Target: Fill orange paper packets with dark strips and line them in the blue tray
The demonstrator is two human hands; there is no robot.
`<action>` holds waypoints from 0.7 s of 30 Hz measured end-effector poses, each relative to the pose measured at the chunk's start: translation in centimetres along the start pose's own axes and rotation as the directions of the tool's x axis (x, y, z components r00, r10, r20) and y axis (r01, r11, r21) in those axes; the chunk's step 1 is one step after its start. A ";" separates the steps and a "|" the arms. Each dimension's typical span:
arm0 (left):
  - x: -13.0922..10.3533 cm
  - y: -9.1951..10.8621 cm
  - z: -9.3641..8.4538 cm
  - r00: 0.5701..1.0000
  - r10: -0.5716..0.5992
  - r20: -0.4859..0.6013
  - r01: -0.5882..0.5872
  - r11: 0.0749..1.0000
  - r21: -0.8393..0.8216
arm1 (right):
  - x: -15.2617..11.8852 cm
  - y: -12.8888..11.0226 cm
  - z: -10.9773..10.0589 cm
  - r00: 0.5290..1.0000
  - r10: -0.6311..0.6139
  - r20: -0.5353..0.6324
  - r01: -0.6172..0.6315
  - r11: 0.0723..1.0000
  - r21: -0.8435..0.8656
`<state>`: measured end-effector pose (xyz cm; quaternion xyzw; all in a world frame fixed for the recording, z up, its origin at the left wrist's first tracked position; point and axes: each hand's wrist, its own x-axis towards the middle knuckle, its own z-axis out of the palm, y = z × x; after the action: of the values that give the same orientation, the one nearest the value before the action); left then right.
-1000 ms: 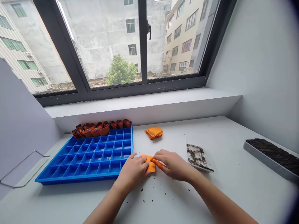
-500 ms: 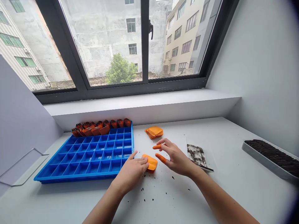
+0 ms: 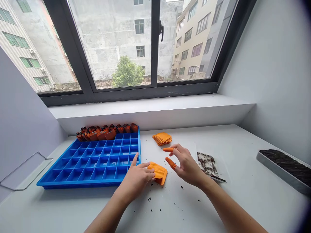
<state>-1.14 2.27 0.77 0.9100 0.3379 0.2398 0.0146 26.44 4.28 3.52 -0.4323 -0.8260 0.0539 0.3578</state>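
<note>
My left hand (image 3: 136, 178) has its fingers on the left edge of an orange, flat, rounded piece (image 3: 157, 170), its thumb raised away over the tray's corner. Another orange piece (image 3: 164, 180) lies partly under the first. To their right hovers my right hand (image 3: 186, 165), with orange finger cots on thumb and index finger. These two digits are apart with nothing between them. A neat stack of orange pieces (image 3: 162, 138) rests beyond the hands. Left of them is a blue compartment tray (image 3: 85, 185), its back row filled with orange-and-black pieces (image 3: 102, 132).
Right of my right hand lies a white sheet with a dark-smeared patch (image 3: 207, 164) and a thin dark tool (image 3: 218, 178). A long grey box (image 3: 279, 171) of dark strips stands far right. Dark crumbs (image 3: 160, 210) litter the table; a wire frame (image 3: 26, 171) leans at left.
The upper orange piece under my left hand has turned and shifted, showing more of the piece below. My right hand stays beside it, fingers still apart. The view has shifted slightly.
</note>
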 end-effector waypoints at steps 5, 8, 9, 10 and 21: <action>0.6 0.6 -2.0 0.964 0.026 -0.265 -0.034 0.999 -0.023 | 0.2 -0.7 -1.4 0.998 0.020 0.056 -0.032 0.975 0.221; 1.0 1.6 -2.9 0.907 -0.091 -0.410 0.000 0.976 -0.216 | 0.3 -1.8 -1.8 0.996 -0.007 0.091 -0.031 0.911 0.412; 1.1 1.9 -3.0 0.894 -0.141 -0.424 0.012 0.956 -0.292 | 0.3 -2.1 -1.7 0.996 -0.006 0.092 -0.038 0.885 0.464; 1.1 2.3 -3.0 0.888 -0.182 -0.422 0.020 0.933 -0.360 | 0.2 -2.5 -1.4 0.996 0.002 0.095 -0.050 0.857 0.512; 1.1 3.8 -2.4 0.952 -0.228 -0.203 0.047 0.766 -0.641 | -0.5 -3.1 0.3 0.995 0.074 0.071 -0.102 0.800 0.591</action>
<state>0.76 -0.31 4.06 0.7838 0.3033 0.4581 0.2895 24.31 2.06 4.31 -0.3352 -0.7545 0.3356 0.4537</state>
